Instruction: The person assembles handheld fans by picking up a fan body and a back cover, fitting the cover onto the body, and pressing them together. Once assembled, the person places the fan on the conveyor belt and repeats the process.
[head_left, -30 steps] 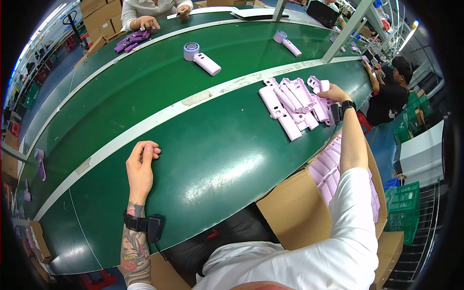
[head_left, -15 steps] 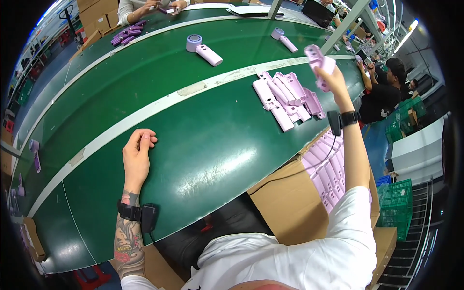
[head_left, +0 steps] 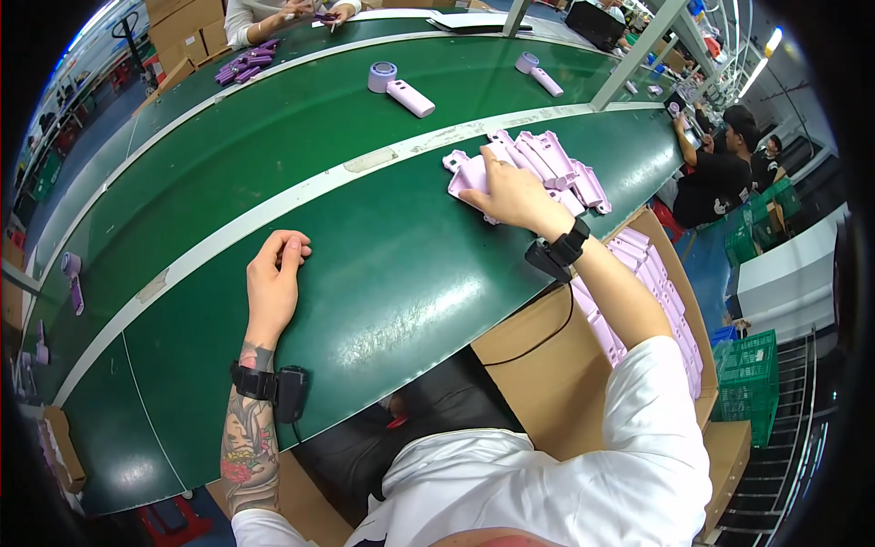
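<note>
A pile of pale pink plastic handle shells (head_left: 547, 162) lies on the green worktop to the right. My right hand (head_left: 515, 191) is on the pile's left side, thumb and fingers round pink shells (head_left: 467, 175) that stick out past the fingertips. The palm hides how many shells are in the grip. On the left, my left hand (head_left: 273, 284) rests on the worktop, fingers loosely curled with nothing visible in them. Both wrists wear black straps with small boxes.
An open cardboard box (head_left: 538, 365) of pink shells stands at the worktop's right front edge. Beyond the white rail, small handheld fans (head_left: 383, 77) lie on the green belt. Across it, a person's hands (head_left: 314, 14) work near purple parts (head_left: 246, 64). Another person (head_left: 725, 173) sits right.
My right hand has come down and left from above the pile's right side, bringing the pink shells to its left side. My left hand still rests on the worktop.
</note>
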`<state>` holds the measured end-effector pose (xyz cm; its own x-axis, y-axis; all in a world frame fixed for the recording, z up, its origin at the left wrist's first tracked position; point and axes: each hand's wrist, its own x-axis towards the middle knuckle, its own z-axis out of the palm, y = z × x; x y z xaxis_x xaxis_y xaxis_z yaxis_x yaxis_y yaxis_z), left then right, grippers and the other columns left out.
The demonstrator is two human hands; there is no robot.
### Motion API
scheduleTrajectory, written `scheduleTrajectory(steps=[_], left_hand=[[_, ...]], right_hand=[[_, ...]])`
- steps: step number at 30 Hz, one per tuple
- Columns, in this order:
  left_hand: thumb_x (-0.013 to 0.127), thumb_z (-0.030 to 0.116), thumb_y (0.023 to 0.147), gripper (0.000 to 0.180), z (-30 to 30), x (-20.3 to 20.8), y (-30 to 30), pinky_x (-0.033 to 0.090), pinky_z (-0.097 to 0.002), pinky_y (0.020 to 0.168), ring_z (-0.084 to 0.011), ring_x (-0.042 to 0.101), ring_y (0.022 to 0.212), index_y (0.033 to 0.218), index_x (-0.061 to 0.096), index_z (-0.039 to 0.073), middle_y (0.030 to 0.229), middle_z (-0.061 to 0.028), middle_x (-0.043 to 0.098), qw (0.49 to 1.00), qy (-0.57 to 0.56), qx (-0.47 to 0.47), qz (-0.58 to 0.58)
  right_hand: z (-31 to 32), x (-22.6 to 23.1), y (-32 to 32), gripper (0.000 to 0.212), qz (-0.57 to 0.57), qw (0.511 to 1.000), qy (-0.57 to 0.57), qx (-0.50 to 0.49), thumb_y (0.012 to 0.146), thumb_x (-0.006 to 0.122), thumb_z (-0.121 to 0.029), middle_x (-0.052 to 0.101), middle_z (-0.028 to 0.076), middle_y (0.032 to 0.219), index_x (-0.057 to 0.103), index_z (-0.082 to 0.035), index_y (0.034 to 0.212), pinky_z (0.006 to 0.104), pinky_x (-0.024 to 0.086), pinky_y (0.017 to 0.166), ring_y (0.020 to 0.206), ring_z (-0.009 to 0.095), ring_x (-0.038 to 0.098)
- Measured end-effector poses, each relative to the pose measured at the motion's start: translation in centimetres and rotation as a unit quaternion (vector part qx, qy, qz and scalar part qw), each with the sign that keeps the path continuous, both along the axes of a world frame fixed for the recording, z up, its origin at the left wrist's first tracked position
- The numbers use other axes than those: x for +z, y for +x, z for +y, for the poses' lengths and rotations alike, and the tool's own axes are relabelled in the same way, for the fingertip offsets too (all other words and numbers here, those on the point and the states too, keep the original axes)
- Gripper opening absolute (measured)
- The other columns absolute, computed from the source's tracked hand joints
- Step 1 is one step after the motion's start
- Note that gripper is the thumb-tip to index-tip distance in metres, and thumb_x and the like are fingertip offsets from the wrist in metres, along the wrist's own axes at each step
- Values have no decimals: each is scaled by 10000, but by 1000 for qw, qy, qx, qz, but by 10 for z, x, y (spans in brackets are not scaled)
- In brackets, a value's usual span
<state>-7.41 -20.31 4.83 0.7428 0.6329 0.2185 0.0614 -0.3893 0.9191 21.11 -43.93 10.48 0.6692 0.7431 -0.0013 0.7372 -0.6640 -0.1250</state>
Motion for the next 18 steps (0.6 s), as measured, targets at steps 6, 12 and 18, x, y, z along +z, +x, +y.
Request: scheduleTrajectory(steps=[6, 12, 18], left_hand=[[553, 174, 1033, 202, 0, -1, -1, 517, -257, 760, -111, 646, 830, 1020, 661, 4, 874, -48, 688, 1000, 2, 3, 11], [549, 181, 1034, 208, 0, 1, -1, 510, -253, 756, -109, 647, 832, 1022, 662, 6, 873, -45, 689, 1000, 7, -1, 9], [548, 185, 1034, 211, 1, -1, 1, 502, -252, 746, -106, 646, 831, 1022, 664, 9, 872, -39, 689, 1000, 17, 0, 17]], right_hand=[[-22, 17, 10, 594, -70, 996, 50, 5, 912, 642, -429, 712, 211, 1096, 561, -31, 1345, 432, 549, 858, 997, 374, 693], [-115, 38, 111, 503, -94, 972, 131, -169, 902, 656, -363, 702, 171, 1167, 613, -73, 1311, 425, 522, 929, 1057, 351, 675], [-174, -26, 160, 795, 75, 943, 151, -288, 808, 751, -481, 591, 258, 1342, 514, 13, 1385, 410, 483, 992, 1208, 327, 604]])
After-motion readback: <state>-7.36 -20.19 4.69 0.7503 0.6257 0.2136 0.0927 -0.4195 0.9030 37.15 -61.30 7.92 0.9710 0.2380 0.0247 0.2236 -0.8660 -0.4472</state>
